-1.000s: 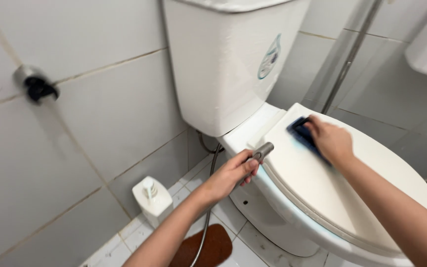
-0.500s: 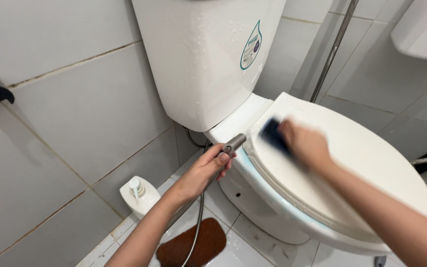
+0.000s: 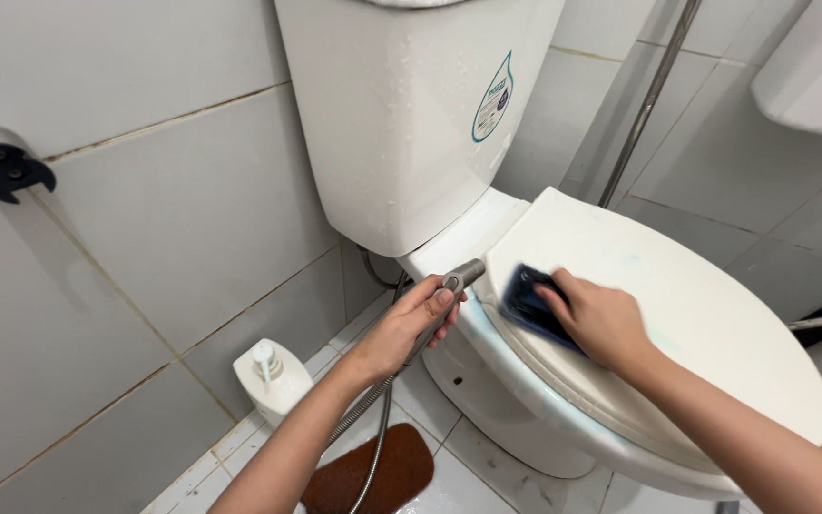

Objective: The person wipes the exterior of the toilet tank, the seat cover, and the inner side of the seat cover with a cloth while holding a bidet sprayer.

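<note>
My right hand (image 3: 599,320) presses a dark blue sponge (image 3: 531,301) against the near left edge of the closed white toilet lid (image 3: 696,305). Faint bluish streaks lie on the lid. My left hand (image 3: 411,322) grips a grey metal bidet sprayer (image 3: 459,278), its nozzle aimed at the lid's hinge end, close to the sponge. The sprayer's metal hose (image 3: 378,433) hangs down toward the floor. Behind the lid stands the white cistern (image 3: 401,124), wet with droplets.
A white pump bottle (image 3: 272,379) stands on the tiled floor by the wall. A brown mat (image 3: 368,476) lies beneath the hose. A black sprayer holder (image 3: 9,167) is fixed to the left wall. A metal pipe (image 3: 649,100) and a white basin (image 3: 815,76) sit at the right.
My right hand has slid the sponge from the back of the lid down to its near left edge. My left hand keeps the sprayer beside the hinge.
</note>
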